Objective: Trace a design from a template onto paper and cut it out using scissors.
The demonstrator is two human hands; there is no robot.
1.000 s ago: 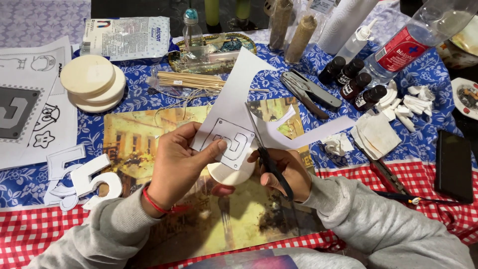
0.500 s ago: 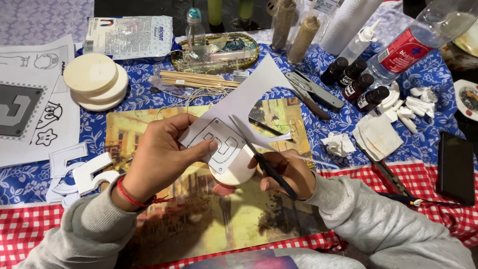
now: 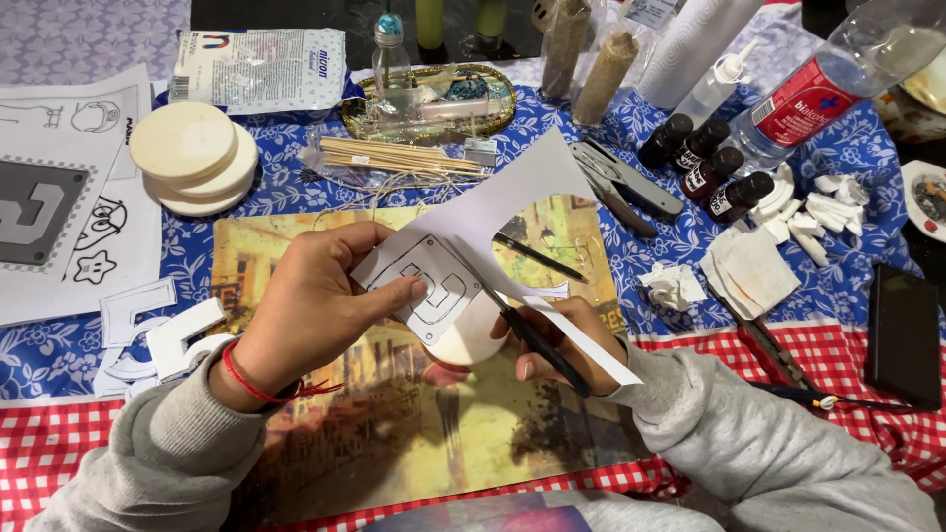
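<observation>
My left hand (image 3: pixel 315 305) pinches a white sheet of paper (image 3: pixel 503 202) printed with an outlined shape, thumb on top near the outline. A pale round disc (image 3: pixel 468 340) sits just under the paper by my fingers. My right hand (image 3: pixel 562 350) grips black-handled scissors (image 3: pixel 512 315), whose blades lie in the paper beside the printed outline. A cut strip of the sheet hangs over my right hand. Both hands hover above a picture placemat (image 3: pixel 394 424).
Stacked pale round discs (image 3: pixel 192 158) and printed sheets (image 3: pixel 59 207) lie at left, white cut-out shapes (image 3: pixel 158 335) near my left sleeve. Wooden sticks (image 3: pixel 394 156), an oval tray (image 3: pixel 429 99), small dark bottles (image 3: pixel 705 163), pliers (image 3: pixel 621 177), tissue scraps (image 3: pixel 749 271) and a black phone (image 3: pixel 902 335) crowd the back and right.
My left hand has turned the paper and shifted it slightly rightward. The scissors have worked further along the printed outline, and the cut strip now hangs lower over my right hand.
</observation>
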